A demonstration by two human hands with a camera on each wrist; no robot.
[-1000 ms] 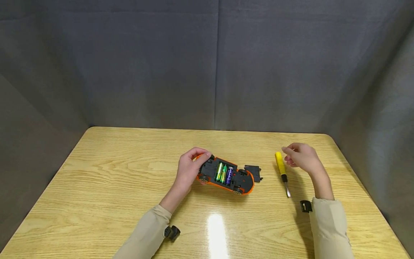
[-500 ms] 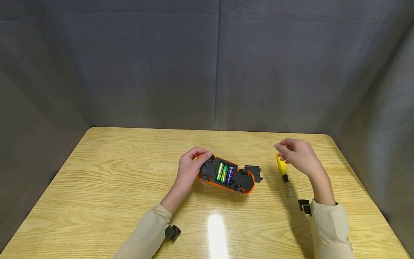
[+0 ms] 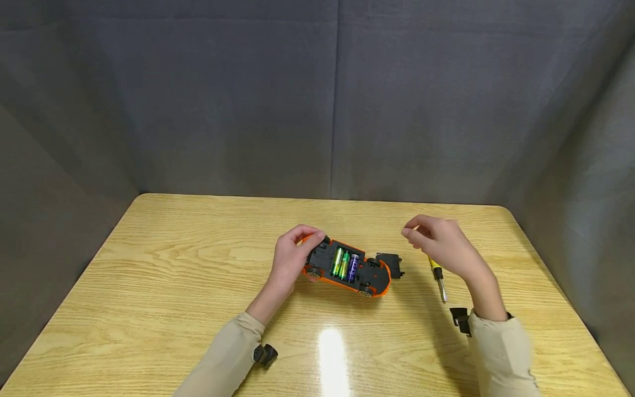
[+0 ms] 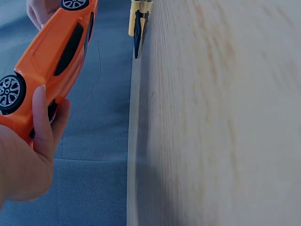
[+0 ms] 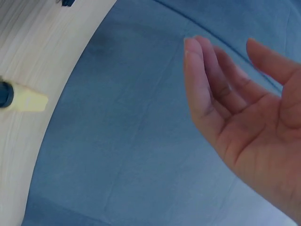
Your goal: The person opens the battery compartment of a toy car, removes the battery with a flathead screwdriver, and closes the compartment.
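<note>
Left hand (image 3: 288,262) grips the upturned toy car (image 3: 347,268), batteries (image 3: 344,264) exposed; right hand (image 3: 444,242), fingers relaxed and empty, likely needs the cover (image 3: 389,263) just left of it.

I wear long beige sleeves (image 3: 225,355) on both arms, loose and slightly creased, ending at the wrists and leaving my hands bare. A small black camera unit (image 3: 264,354) is strapped under my left wrist, and a matching black unit (image 3: 459,319) sits at the cuff of my right sleeve.
</note>
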